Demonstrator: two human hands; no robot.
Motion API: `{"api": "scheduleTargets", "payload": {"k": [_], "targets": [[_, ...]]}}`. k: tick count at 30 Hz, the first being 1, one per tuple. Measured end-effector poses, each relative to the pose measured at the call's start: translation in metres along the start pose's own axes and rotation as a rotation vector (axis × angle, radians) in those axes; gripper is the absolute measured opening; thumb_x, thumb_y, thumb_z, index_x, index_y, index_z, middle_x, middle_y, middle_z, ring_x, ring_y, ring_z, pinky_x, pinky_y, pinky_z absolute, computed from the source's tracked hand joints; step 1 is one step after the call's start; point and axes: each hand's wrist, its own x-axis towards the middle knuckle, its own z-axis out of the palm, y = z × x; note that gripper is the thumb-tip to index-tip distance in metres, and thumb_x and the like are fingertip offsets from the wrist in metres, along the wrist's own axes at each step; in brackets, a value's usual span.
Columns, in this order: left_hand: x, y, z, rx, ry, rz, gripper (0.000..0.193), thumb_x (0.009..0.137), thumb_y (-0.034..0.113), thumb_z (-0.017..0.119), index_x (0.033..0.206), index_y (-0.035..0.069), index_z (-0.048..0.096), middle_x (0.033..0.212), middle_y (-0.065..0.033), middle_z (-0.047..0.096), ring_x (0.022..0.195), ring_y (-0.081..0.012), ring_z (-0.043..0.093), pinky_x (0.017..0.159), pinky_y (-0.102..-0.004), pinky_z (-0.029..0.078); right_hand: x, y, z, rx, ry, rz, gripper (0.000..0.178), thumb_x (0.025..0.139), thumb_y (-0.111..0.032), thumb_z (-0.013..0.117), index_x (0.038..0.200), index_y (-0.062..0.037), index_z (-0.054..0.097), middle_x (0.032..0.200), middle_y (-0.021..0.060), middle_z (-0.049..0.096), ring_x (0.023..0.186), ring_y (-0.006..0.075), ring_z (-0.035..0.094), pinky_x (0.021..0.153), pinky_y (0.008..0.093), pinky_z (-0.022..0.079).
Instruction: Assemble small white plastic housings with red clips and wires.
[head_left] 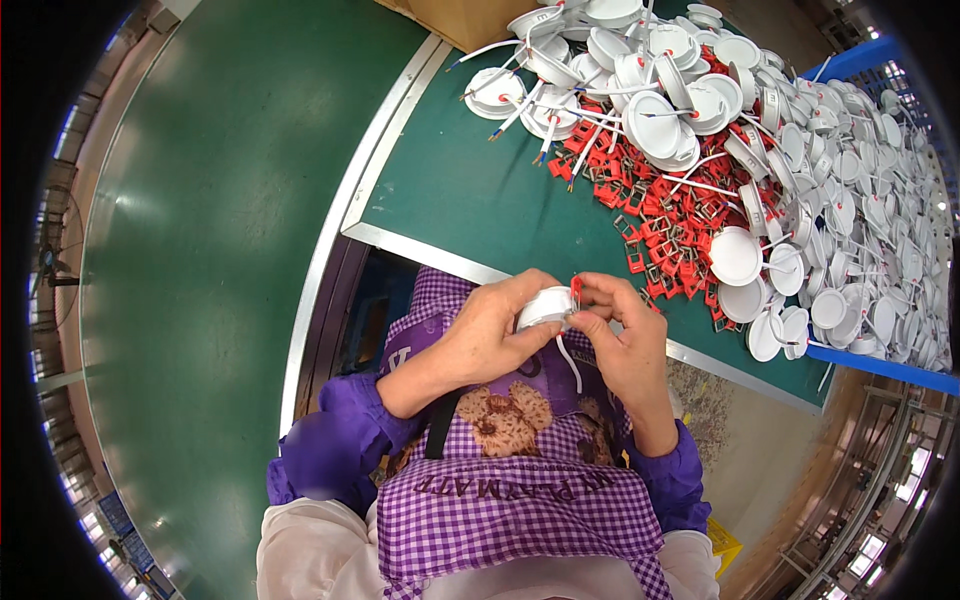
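Note:
My left hand (500, 325) grips a small round white plastic housing (545, 308) by its sides, just over the table's near edge. A white cable (570, 365) hangs down from that housing. The fingers of my right hand (622, 325) pinch a small red clip (576, 290) against the housing's right side. How far the clip is seated on the housing is hidden by my fingertips. Beyond my hands lies a heap of similar red clips (685, 225) with metal parts.
Many white round housings with cables (660, 125) are piled over the table's far right. More fill a blue crate (880, 375) at the right. A cardboard box (450, 18) stands at the back. A green conveyor-like surface (220, 250) runs along the left, beside a metal edge strip (330, 245).

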Motion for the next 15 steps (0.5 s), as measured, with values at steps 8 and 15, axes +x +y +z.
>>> {"api": "scheduleTargets", "payload": {"k": [8,15], "targets": [[0.003,-0.001,-0.013,-0.327,0.112,-0.211,0.028,0.087,0.005,0.068,0.112,0.001,0.058,0.096,-0.0037,0.066,0.088,-0.0089,0.062,0.078,-0.0234,0.050,0.020,0.016,-0.030,-0.493,0.230,-0.126,0.033,0.081,-0.016,0.073,0.108,-0.0004,0.063,0.087,0.0112,0.062,0.067,0.0228,0.061,0.060,0.0336,0.048],[0.009,0.025,-0.057,-0.108,-0.092,-0.198,0.028,0.085,0.008,0.071,0.109,-0.001,0.060,0.095,-0.0049,0.067,0.087,-0.0112,0.062,0.077,-0.0262,0.051,0.035,0.028,-0.026,-0.874,0.246,-0.312,0.014,0.083,-0.008,0.065,0.095,-0.0020,0.062,0.085,0.0124,0.055,0.078,0.0324,0.060,0.063,0.0418,0.049]]}}
